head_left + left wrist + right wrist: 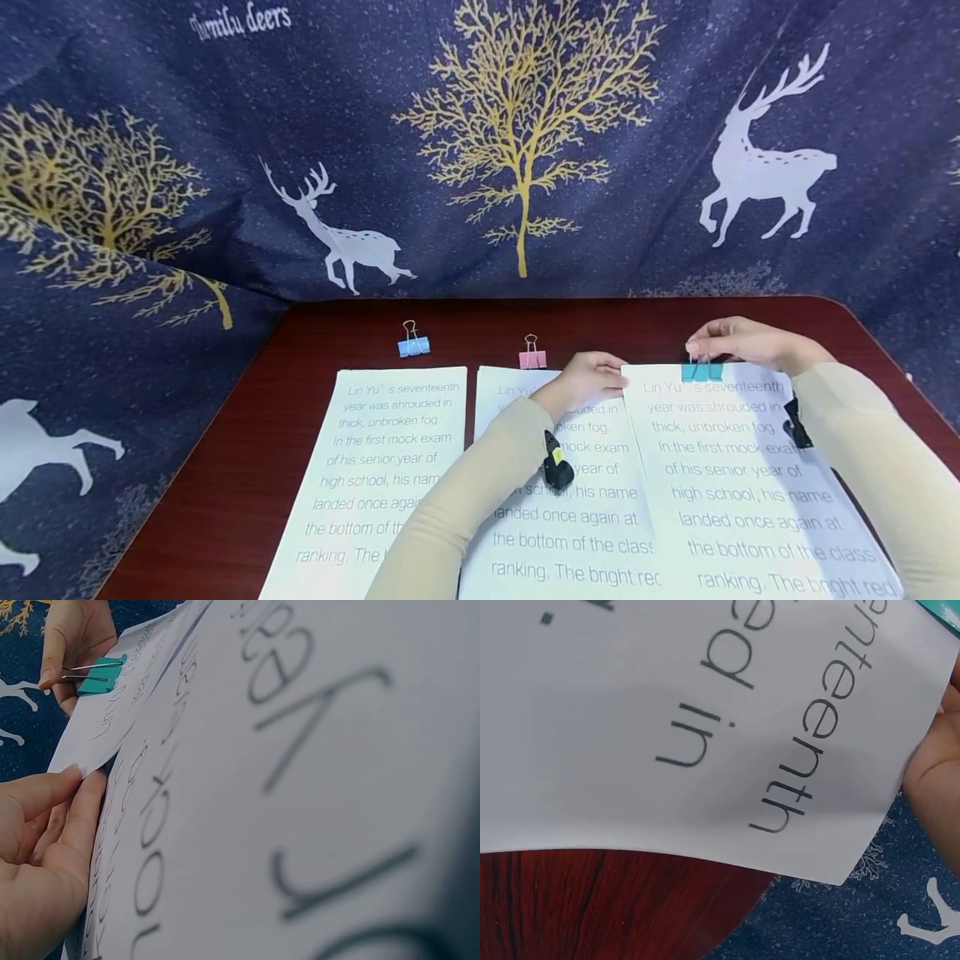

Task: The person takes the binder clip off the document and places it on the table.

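A teal binder clip (702,372) sits at the top edge of the right-hand printed sheets (738,496). My right hand (746,340) holds its wire handles between thumb and fingers. Over at the same sheets' upper left corner, my left hand (588,382) pinches the paper, thumb on top in the left wrist view. That corner is raised above the middle printed sheets (566,533), which lie partly under my left forearm. In the right wrist view, the sheets' upper right corner hangs loose beside my right hand (936,761), and only a bit of the clip shows.
On the left lie more printed sheets (375,467). Beyond the papers, a blue binder clip (414,346) and a pink binder clip (532,359) stand near the back of the dark red table (217,467). A navy curtain (465,242) hangs just behind the table edge.
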Demonstrator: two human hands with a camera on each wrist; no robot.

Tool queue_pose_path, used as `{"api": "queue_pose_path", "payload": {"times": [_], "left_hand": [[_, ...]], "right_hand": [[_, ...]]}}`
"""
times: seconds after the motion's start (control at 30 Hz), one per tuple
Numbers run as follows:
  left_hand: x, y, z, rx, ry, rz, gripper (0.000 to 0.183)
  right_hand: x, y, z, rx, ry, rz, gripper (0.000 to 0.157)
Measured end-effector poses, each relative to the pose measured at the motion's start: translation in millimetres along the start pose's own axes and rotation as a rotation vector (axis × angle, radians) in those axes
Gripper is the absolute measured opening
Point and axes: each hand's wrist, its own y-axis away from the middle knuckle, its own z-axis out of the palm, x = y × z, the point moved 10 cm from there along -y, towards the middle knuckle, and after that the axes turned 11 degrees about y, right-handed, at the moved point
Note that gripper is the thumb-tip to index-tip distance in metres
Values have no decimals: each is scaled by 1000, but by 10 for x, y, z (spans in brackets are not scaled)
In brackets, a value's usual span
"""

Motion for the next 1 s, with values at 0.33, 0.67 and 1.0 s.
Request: {"api": "queue_pose_path", "payload": {"times": [0.33, 0.67, 1.0], "left_hand": [[-14, -4, -25, 16, 0, 10, 28], [-6, -5, -22, 11, -2, 26, 27], [-10, -8, -22, 16, -18, 23, 26]], "right_hand": [[-93, -4, -64, 71, 43, -23, 47], [-242, -70, -151, 128, 153, -42, 47], [-169, -201, -43, 103, 146, -13, 57]]}}
